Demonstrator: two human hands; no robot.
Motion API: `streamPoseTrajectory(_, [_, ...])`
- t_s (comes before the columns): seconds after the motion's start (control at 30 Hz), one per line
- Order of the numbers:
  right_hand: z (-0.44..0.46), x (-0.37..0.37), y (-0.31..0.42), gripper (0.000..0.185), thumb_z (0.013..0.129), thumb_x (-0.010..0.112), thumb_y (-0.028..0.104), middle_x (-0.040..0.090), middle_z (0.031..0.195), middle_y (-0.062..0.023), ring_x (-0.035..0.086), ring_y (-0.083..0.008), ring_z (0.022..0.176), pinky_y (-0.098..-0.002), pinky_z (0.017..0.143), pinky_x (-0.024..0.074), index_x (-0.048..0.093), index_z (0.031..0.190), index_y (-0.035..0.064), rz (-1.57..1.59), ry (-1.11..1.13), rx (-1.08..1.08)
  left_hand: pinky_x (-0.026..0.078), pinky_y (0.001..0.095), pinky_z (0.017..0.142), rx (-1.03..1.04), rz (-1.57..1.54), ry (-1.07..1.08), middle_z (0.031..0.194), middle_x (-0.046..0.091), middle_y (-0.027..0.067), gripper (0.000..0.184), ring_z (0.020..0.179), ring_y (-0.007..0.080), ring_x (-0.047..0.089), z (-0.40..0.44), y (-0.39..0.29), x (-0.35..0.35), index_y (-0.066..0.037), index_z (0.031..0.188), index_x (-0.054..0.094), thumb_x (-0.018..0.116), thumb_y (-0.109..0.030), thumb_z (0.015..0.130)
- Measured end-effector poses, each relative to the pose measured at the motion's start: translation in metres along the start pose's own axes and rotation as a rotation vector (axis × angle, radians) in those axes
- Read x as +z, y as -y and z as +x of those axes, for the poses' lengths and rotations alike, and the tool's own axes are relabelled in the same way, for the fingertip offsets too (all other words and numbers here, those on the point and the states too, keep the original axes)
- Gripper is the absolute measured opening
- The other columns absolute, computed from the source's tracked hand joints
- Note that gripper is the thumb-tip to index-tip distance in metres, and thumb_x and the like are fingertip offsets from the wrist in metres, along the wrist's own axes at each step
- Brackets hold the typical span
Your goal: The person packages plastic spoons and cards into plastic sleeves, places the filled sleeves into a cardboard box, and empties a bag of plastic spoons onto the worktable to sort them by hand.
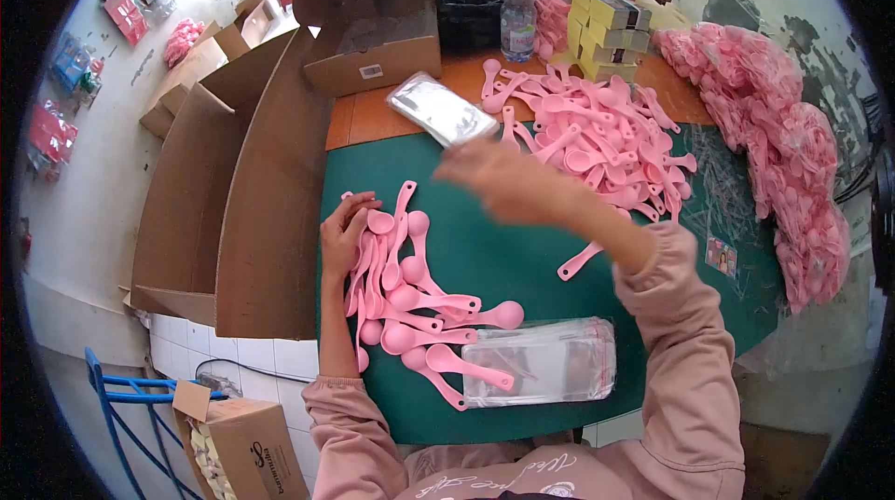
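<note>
My left hand is at the upper left of a loose group of pink measuring spoons on the green tabletop. Its fingers are curled round a pink spoon, whose end shows just above them. My right hand is smeared by motion over the middle of the table, so its fingers are unclear. Just beyond it lies a stack of clear plastic sleeves. A second stack of clear bags lies close to my body, with a few spoons touching its left edge.
A large heap of pink spoons covers the far right. Bagged pink spoons line the right edge. Open cardboard boxes stand on the left. A water bottle and yellow-edged stacks stand at the back.
</note>
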State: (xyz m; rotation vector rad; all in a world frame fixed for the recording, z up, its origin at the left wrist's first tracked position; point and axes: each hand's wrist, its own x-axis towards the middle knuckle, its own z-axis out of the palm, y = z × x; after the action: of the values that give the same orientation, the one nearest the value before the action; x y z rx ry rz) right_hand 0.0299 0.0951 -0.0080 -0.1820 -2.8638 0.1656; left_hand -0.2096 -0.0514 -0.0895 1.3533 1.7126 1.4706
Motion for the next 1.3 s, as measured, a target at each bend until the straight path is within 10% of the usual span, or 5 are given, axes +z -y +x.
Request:
streamPoseTrajectory(0.3, [0.017, 0.065, 0.051, 0.047, 0.063, 0.061, 0.016, 0.040, 0.112, -0.0152, 0.042, -0.0324, 0.102, -0.0450, 0.076, 0.0391, 0.048, 0.108, 0.0193, 0.048, 0.103, -0.194, 0.038, 0.0247, 0.083, 0.054, -0.068, 0.043, 0.100, 0.059, 0.0108, 0.027, 0.093, 0.0145, 0.054, 0.001, -0.002, -0.003, 0.001, 0.106, 0.054, 0.046, -0.009, 0.082])
streamPoseTrajectory(1.07, [-0.047, 0.062, 0.057, 0.020, 0.075, 0.050, 0.016, 0.049, 0.087, -0.0151, 0.058, -0.0278, 0.071, -0.0323, 0.051, 0.0503, 0.049, 0.086, -0.0011, -0.206, 0.062, 0.096, 0.041, 0.0247, 0.078, 0.000, 0.011, 0.056, 0.092, 0.063, 0.0108, 0.027, 0.087, 0.0128, 0.056, 0.000, -0.004, -0.001, 0.000, 0.105, 0.055, 0.050, -0.014, 0.083])
streamPoseTrajectory(1.3, [-0.063, 0.024, 0.008, 0.025, 0.071, 0.057, 0.011, 0.052, 0.085, -0.0131, 0.054, -0.0171, 0.061, -0.0233, 0.047, 0.0442, 0.051, 0.092, 0.0000, -0.163, -0.532, 0.208, 0.041, 0.0253, 0.077, -0.021, 0.056, 0.036, 0.091, 0.063, 0.0108, 0.026, 0.085, 0.0128, 0.056, 0.000, -0.002, -0.001, 0.000, 0.104, 0.056, 0.050, -0.014, 0.082])
